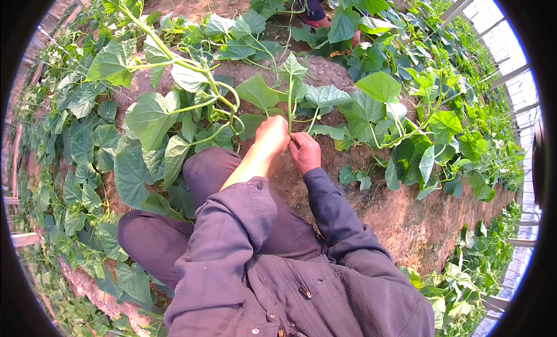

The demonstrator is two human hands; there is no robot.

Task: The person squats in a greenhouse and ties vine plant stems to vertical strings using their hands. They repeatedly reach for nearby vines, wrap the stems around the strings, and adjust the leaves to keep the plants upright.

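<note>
My left hand [273, 134] and my right hand [305, 151] meet at an upright green vine stem [290, 103] of a cucumber-like plant, low on the stem. The fingers of my right hand are closed on the stem. My left hand is curled just beside it, its fingertips hidden behind the back of the hand. Broad leaves [257, 92] spread around the stem above both hands. To the left, a thick curving vine [191, 64] arches over more leaves.
Leafy vines [444, 126] crowd the right side and more foliage [130, 176] lies left, by my knees. Bare soil [417, 219] slopes at right. Another person [314, 8] is among the plants at the top. Metal frame bars [511, 75] stand at the far right edge.
</note>
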